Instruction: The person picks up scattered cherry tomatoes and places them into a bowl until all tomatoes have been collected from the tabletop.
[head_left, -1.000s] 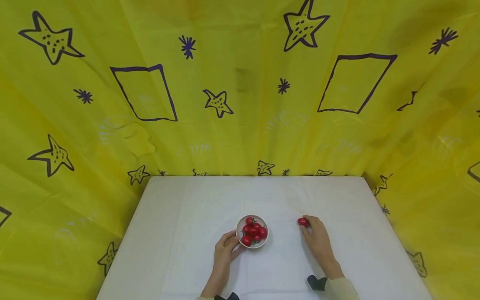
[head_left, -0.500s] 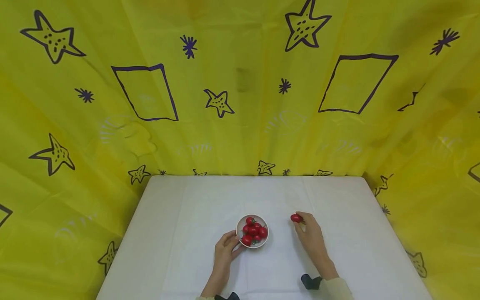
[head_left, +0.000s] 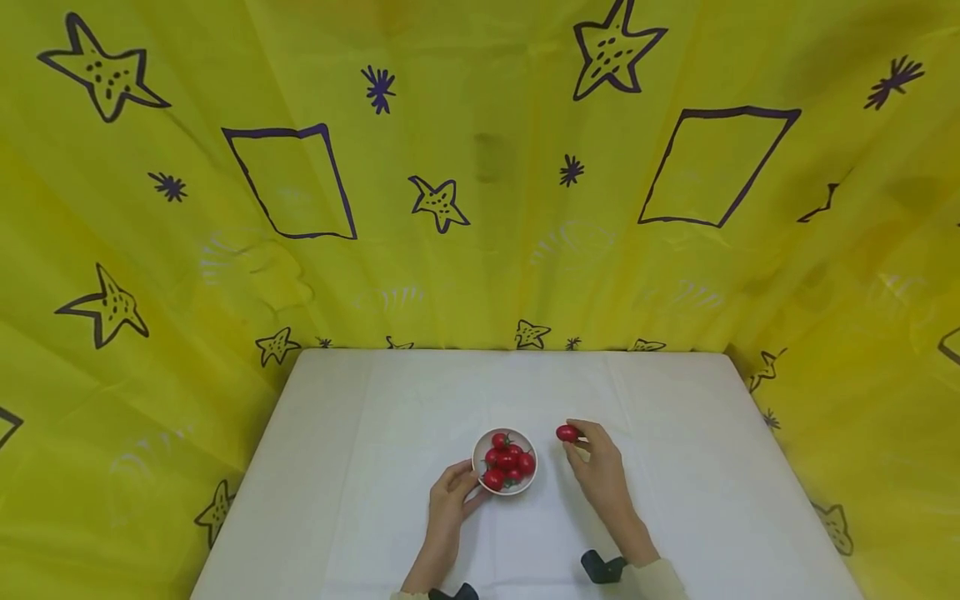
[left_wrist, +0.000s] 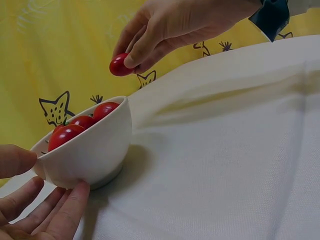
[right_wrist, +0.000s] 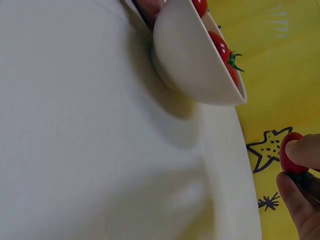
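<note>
A small white bowl (head_left: 480,450) stands on the table, with several red cherry tomatoes (head_left: 507,461) inside, some with green stems. My left hand (head_left: 447,498) holds the bowl at its left side; in the left wrist view the thumb (left_wrist: 17,159) lies at the rim and the fingers touch the lower wall. To the right of the bowl, my right hand (head_left: 602,471) pinches a single cherry tomato (head_left: 567,433) between thumb and fingertips. That tomato (left_wrist: 120,65) is in the air, above rim height and apart from the bowl in the left wrist view.
White cloth covers the table (head_left: 390,417). Behind it and on both sides hangs a yellow curtain (head_left: 480,275) printed with stars and squares. A dark strap piece (head_left: 602,567) sits at my right wrist, another (head_left: 455,592) at the left.
My right hand has moved left toward the bowl, carrying the cherry tomato. The left hand and the bowl have stayed in place.
</note>
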